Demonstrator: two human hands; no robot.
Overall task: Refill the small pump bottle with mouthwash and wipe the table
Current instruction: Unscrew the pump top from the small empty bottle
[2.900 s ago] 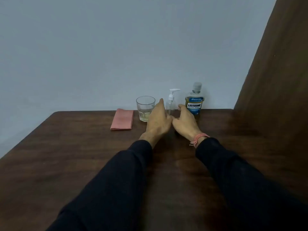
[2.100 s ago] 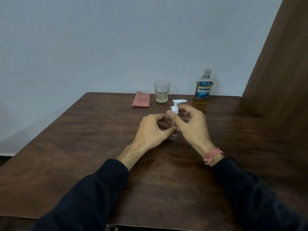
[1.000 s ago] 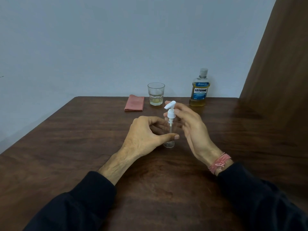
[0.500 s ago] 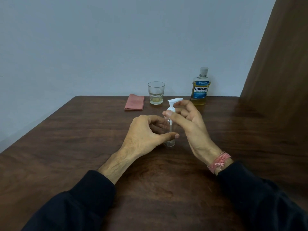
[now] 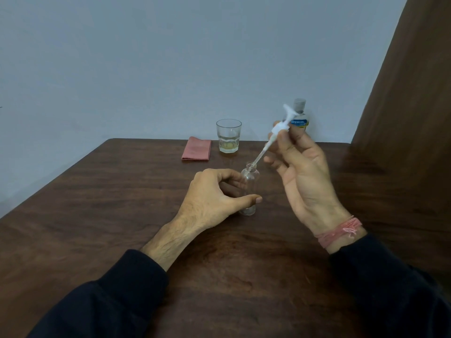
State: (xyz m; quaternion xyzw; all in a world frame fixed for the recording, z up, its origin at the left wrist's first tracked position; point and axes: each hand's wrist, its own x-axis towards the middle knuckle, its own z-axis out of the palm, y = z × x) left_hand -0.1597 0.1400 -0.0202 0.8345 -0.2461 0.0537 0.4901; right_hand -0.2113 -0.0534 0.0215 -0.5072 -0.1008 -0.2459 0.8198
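On the wooden table [image 5: 122, 215], left hand [image 5: 214, 193] grips the small bottle [image 5: 249, 189] (upright, uncapped); right hand [image 5: 302, 167] pinches the tilted pump head [image 5: 280, 128].

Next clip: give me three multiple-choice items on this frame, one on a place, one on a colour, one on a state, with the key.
1. Where does the cloth lie?
A. left of the glass
B. under the small bottle
C. at the table's near edge

2. What colour is the cloth?
A. blue
B. pink
C. white

3. How is the pump?
A. screwed on tight
B. lying on the table
C. lifted, tube end at the bottle's mouth

Key: 1 A, the cloth lies at the far edge beside the glass. 2 B, it shows pink on the dark wood. 3 C, the right hand holds the pump tilted above the open neck while the left hand grips the bottle.
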